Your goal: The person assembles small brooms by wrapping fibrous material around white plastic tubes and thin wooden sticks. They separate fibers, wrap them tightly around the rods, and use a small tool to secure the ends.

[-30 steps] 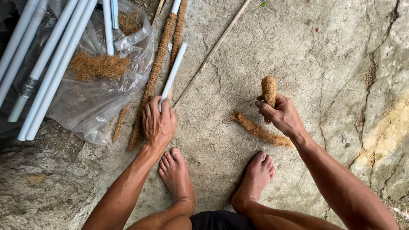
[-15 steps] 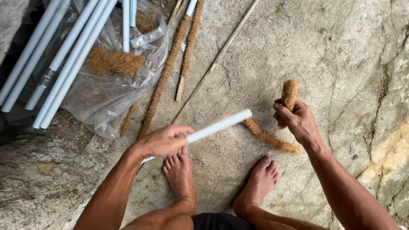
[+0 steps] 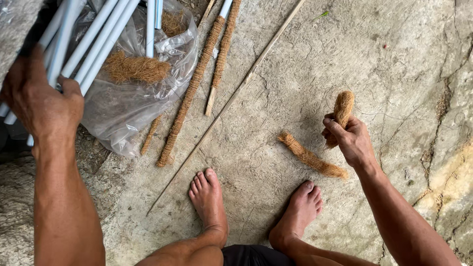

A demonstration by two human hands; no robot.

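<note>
The floor (image 3: 305, 64) is rough grey stone, cracked and pitted, under soft even daylight. A dark crack (image 3: 446, 93) runs down it, with a yellowish stain (image 3: 451, 172) below.

Coir fibre roll (image 3: 341, 114): a brown, shaggy, stubby cylinder, standing nearly upright in the closed right hand (image 3: 351, 140), its frayed top clear above the fingers. A second length of coir rope (image 3: 311, 157) lies flat on the stone just below and left of that hand, running diagonally. White plastic pipes (image 3: 93, 47): slim, smooth, straight tubes bundled side by side at upper left, slanting across a clear plastic sheet; the left hand (image 3: 42, 106) rests on their lower ends.
</note>
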